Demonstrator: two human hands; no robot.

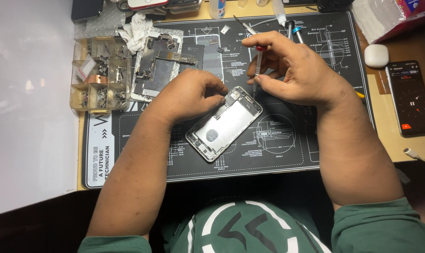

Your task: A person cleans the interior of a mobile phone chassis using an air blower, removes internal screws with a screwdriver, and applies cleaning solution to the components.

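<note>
An opened silver phone shell (224, 123) lies tilted on a black repair mat (278, 150), its inside facing up. My left hand (189, 96) rests on the shell's upper left edge, fingers curled against it and steadying it. My right hand (292, 70) holds a thin screwdriver (258, 70) upright, index finger on its red cap, tip down at the shell's top corner.
A clear parts box (100, 75) with small metal pieces sits at the mat's left. Beside it lies another disassembled phone frame (158, 65) and a crumpled white tissue (136, 29). A lit phone (410, 98), a white earbud case (376, 55) and more tools (287, 23) lie right and behind.
</note>
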